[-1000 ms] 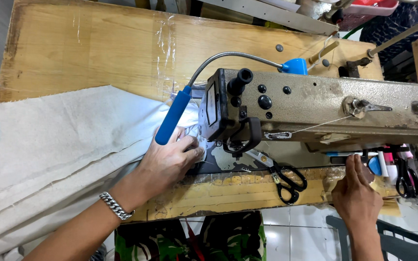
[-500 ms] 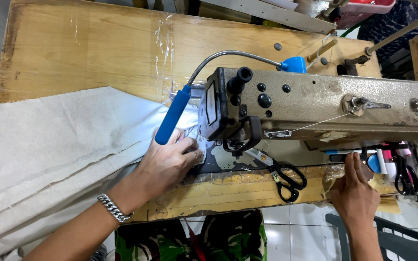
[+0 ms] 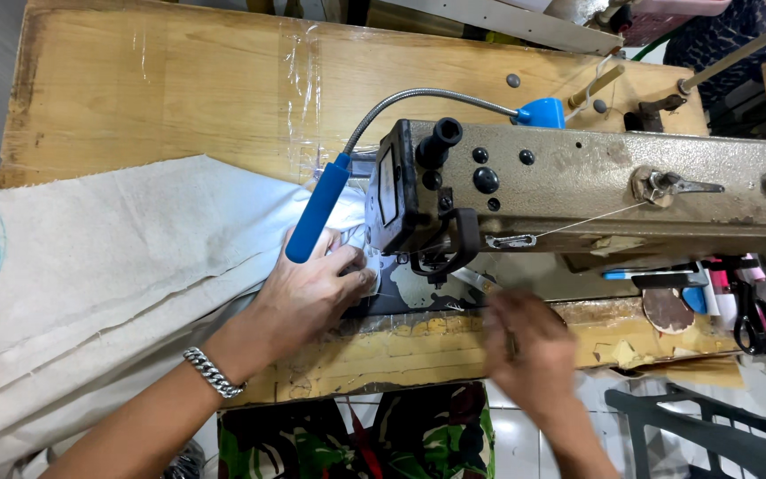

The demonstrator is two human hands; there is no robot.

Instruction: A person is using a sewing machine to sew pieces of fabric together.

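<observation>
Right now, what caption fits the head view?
Left hand presses pale cloth at the sewing machine; blurred right hand hovers beside.

left hand point(image 3: 312, 288): palm down, fingers spread and pressed flat just left of the sewing machine head point(image 3: 427, 200)
left wrist: chain bracelet point(image 3: 213, 372), forearm runs down-left
right hand point(image 3: 529, 346): motion-blurred, just below machine head, grip unclear
right forearm: runs down-right
</observation>
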